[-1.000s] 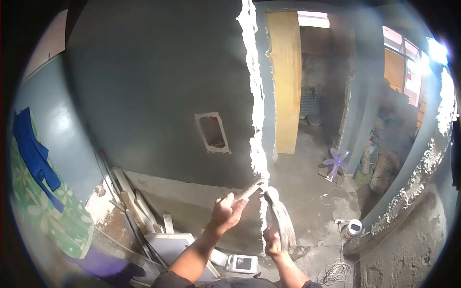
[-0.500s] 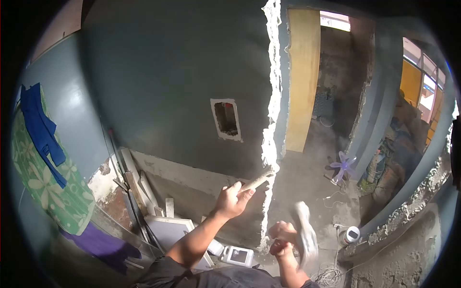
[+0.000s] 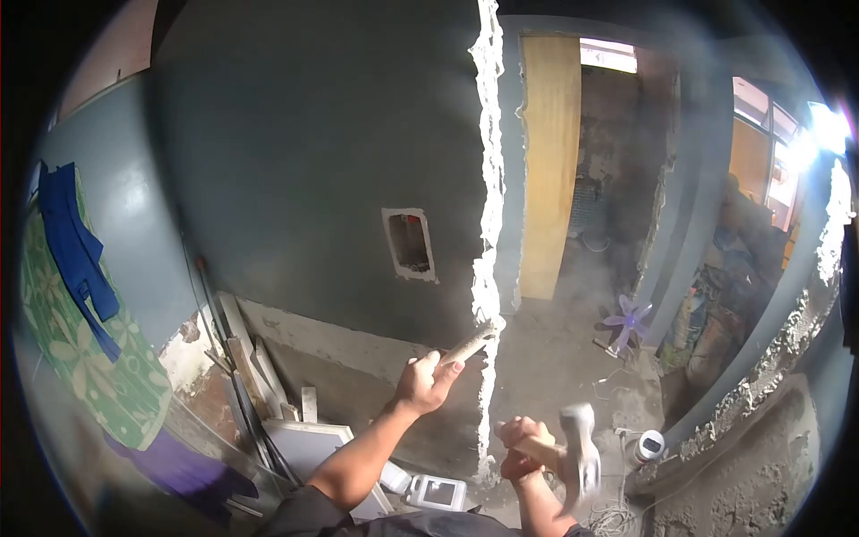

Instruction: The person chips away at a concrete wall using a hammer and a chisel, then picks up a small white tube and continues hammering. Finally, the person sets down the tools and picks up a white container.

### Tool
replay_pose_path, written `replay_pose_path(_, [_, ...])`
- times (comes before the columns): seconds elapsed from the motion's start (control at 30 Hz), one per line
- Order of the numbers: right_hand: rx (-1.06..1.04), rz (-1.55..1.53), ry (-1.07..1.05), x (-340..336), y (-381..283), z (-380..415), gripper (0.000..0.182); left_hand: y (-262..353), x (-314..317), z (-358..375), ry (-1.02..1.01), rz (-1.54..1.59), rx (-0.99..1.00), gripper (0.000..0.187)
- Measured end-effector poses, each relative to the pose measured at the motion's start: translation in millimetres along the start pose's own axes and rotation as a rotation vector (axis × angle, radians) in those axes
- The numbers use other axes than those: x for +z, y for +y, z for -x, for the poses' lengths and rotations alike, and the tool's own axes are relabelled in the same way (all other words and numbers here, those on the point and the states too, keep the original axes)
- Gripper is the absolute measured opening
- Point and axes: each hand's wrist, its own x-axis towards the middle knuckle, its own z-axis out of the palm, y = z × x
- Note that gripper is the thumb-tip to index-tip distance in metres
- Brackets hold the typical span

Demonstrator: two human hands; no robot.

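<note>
My left hand [image 3: 428, 383] is wrapped round a chisel [image 3: 469, 343], a thick pale bar whose far tip meets the rough, broken white edge [image 3: 488, 259] of the dark grey wall. Lower right, my right hand [image 3: 523, 443] grips the wooden handle of a claw hammer [image 3: 582, 456]. The metal head is held away from the chisel, slightly blurred. A rectangular hole [image 3: 411, 243] with a pale border is cut in the wall left of the edge.
Boards and rods [image 3: 242, 376] lean in the left corner, near a green floral cloth [image 3: 98, 331]. A purple-bladed fan [image 3: 628, 319], a white round device [image 3: 650, 445] and coiled cable [image 3: 613, 517] are on the right. Below sits a white boxy device [image 3: 437, 491].
The view has shifted slightly, so the wall sits further left and lower. The hammer head has swung a little right and down. The chisel stays against the broken edge.
</note>
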Motion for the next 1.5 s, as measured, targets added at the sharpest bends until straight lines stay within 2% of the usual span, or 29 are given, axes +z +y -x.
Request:
replay_pose_path(0.1, [-0.177,-0.004,-0.057,4.6,2.7,-6.3,0.046,4.8,0.4,-1.4,0.008,-0.001,-0.012,0.042])
replay_pose_path(0.13, [-0.008,0.207,-0.059,5.8,1.4,-3.1,0.044,4.2,1.3,-1.4,0.044,0.018,0.009,0.042])
replay_pose_path(0.17, [0.404,0.522,-0.197,-7.0,-9.3,0.8,0.045,4.0,2.8,-1.0,0.08,0.038,0.029,0.042])
replay_pose_path(0.23, [0.413,0.503,-0.151,-16.9,43.0,19.2,0.039,-3.2,12.9,0.0,0.093,-0.047,-0.045,0.044])
replay_pose_path(0.27, [0.389,0.668,-0.272,-28.6,46.2,22.4,0.039,7.4,9.4,0.1,0.071,0.018,-0.144,0.043])
replay_pose_path(0.3, [0.38,0.663,-0.28,-35.2,49.3,28.4,0.039,6.2,8.7,-1.3,0.083,0.014,-0.141,0.043])
replay_pose_path(0.4, [0.38,-0.046,-0.015,-40.1,45.7,33.8,0.03,0.5,6.4,1.7,0.03,-0.042,-0.062,0.036])
replay_pose_path(0.43, [0.39,-0.047,-0.015,-41.3,47.8,28.0,0.03,-1.2,7.7,2.5,0.029,-0.043,-0.073,0.036])
replay_pose_path(0.5, [0.468,0.571,-0.281,-38.5,48.5,2.1,0.02,-6.8,11.9,4.5,0.053,-0.238,0.158,0.037])
replay_pose_path(0.53, [0.2,0.633,-0.29,-35.0,45.9,-8.9,0.021,-7.0,14.6,-4.2,0.13,-0.442,0.397,0.036])
replay_pose_path(0.57, [0.196,0.625,-0.287,-33.0,44.5,-3.4,0.021,-2.9,11.6,-3.0,0.13,-0.451,0.401,0.036])
replay_pose_path(0.63, [0.455,0.506,-0.131,-34.8,40.2,27.1,0.026,9.5,2.5,-2.1,0.031,-0.01,-0.063,0.035])
replay_pose_path(0.7, [0.742,0.958,-0.324,-79.4,103.4,95.4,0.031,7.2,2.2,-3.3,0.041,0.001,-0.026,0.037])
replay_pose_path(0.77, [1.137,0.971,-0.342,-45.4,63.2,33.4,0.03,5.4,0.8,-3.0,0.02,-0.008,-0.036,0.038])
replay_pose_path(0.83, [0.385,0.586,-0.313,-43.5,58.4,-1.1,0.027,2.4,10.5,-8.5,0.098,-0.083,0.068,0.048])
replay_pose_path(0.87, [0.376,0.57,-0.273,-39.0,47.2,-9.6,0.027,5.5,9.9,-6.8,0.083,0.179,-0.096,0.05])
replay_pose_path(0.9, [0.361,0.566,-0.268,-36.0,37.8,-11.9,0.027,4.0,5.8,-9.7,0.085,0.174,-0.08,0.05])
replay_pose_path(0.93, [0.218,0.717,-0.281,-34.2,27.9,-5.9,0.014,-1.0,0.2,-9.4,0.064,0.065,-0.035,0.05])
replay_pose_path(0.97, [0.084,0.871,-0.287,-36.5,20.1,10.6,0.015,-3.5,-1.2,-6.6,0.036,-0.04,0.002,0.05])
replay_pose_path(1.0, [0.648,0.605,-0.104,-56.3,51.6,46.4,0.008,-1.5,-0.3,-7.9,0.042,0.0,0.018,0.052])
replay_pose_path(1.03, [0.905,1.095,-0.208,-17.6,3.5,15.1,0.011,-2.4,0.1,-7.6,0.041,-0.001,0.02,0.052])
replay_pose_path(1.1, [0.703,0.44,-0.17,-59.4,43.7,39.0,0.013,-7.3,0.9,-6.0,0.038,-0.021,0.025,0.054])
replay_pose_path(1.17, [0.709,0.626,-0.236,-42.3,38.0,-4.6,0.02,-9.0,0.9,-2.6,0.02,-0.03,-0.089,0.055])
replay_pose_path(1.2, [0.295,0.532,-0.341,-51.7,53.1,-8.1,0.025,-12.8,3.7,-3.5,-0.005,0.028,-0.186,0.056])
replay_pose_path(1.23, [0.29,0.519,-0.342,-47.0,42.1,-8.9,0.025,-30.2,5.6,-1.4,-0.015,0.028,-0.199,0.055])
replay_pose_path(1.3, [0.202,0.487,-0.266,-32.7,7.9,-19.5,0.014,-30.7,6.3,-7.0,0.052,-0.131,0.093,0.053])
replay_pose_path(1.33, [0.259,0.512,-0.263,-33.2,-0.6,-16.6,0.02,-22.0,5.7,-2.6,0.062,0.024,-0.082,0.052])
replay_pose_path(1.47, [-0.179,0.299,-0.345,-50.2,-11.7,-43.9,0.02,-27.4,14.6,1.7,0.093,0.068,-0.061,0.055])
replay_pose_path(1.5, [-0.174,0.436,-0.466,-67.1,12.7,-37.9,0.037,-37.5,19.9,3.1,0.091,0.048,-0.072,0.055])
